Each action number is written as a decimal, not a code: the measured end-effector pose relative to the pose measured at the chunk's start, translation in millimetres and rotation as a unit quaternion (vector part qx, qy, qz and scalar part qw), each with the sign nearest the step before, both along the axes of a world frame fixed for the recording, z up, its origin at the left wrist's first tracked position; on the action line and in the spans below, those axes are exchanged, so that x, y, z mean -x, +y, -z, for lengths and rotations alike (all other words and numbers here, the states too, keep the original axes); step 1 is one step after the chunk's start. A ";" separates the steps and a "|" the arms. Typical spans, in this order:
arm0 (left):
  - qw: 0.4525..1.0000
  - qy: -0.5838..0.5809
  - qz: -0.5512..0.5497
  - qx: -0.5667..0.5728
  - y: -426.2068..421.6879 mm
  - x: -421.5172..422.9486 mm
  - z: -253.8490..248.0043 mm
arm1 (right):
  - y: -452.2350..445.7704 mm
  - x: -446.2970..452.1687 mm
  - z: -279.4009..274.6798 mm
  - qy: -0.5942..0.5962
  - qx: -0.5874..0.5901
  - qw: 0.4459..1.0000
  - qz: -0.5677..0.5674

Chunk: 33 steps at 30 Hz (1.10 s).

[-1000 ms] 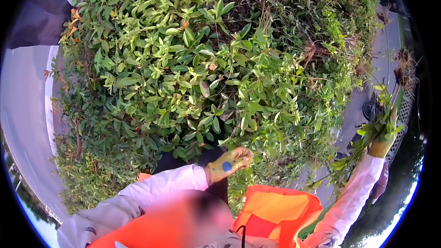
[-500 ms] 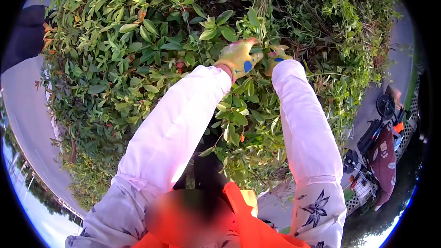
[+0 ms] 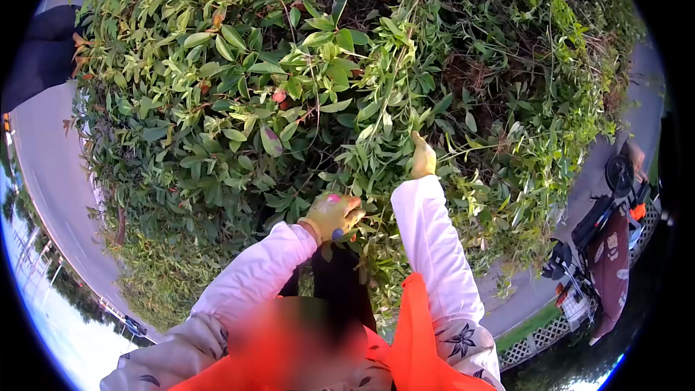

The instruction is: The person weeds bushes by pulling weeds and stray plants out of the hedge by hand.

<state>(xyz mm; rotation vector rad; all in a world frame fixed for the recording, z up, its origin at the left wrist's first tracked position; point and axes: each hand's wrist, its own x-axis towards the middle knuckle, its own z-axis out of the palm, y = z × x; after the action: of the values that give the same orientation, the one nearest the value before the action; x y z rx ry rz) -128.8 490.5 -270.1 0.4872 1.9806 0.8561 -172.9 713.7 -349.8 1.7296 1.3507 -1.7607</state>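
Note:
Two yellow gloves cover my hands over a dense leafy hedge (image 3: 217, 123). My left hand (image 3: 333, 217), low at the near side of the bush, has its fingers curled closed around leafy stems (image 3: 373, 224). Higher and to the right, my right hand (image 3: 423, 158) is closed against a clump of long, narrow-leaved stems (image 3: 391, 130); its thumb points up and leaves hide its other fingers. These stems trail from the top of the hedge toward me. Broader-leaved shoots (image 3: 333, 43) stand to the upper left. A reddish fruit-like spot (image 3: 279, 95) shows among the leaves.
Grey pavement (image 3: 51, 152) runs along the left, where a dark-clothed person (image 3: 47, 51) is partly visible. On the right stands a parked two-wheeler (image 3: 612, 246) with a maroon cover, beside white lattice fencing (image 3: 532, 347). An orange garment hangs at my chest.
Both hands have come down toward my body and moved apart, my left one lower. The long stems now lie farther over the near side of the hedge.

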 end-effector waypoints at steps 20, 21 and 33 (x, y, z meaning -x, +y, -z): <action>0.981 -0.083 -0.171 -0.025 9.4 4.5 -2.5 | 143.9 81.6 -435.7 0.272 -0.310 0.909 -0.058; 0.983 -0.071 -0.165 -0.031 9.4 2.2 1.2 | 182.4 98.0 -431.7 0.291 -0.201 0.924 -0.146; 0.966 -0.155 -0.207 -0.008 11.8 18.4 -5.8 | 89.1 -25.8 -54.7 -0.277 -0.176 0.570 -0.754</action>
<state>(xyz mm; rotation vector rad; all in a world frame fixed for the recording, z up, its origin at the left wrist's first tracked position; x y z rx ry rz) -147.1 502.3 -264.3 -0.0628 1.8057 1.1294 -147.2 802.8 -295.1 0.4395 1.8461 0.0526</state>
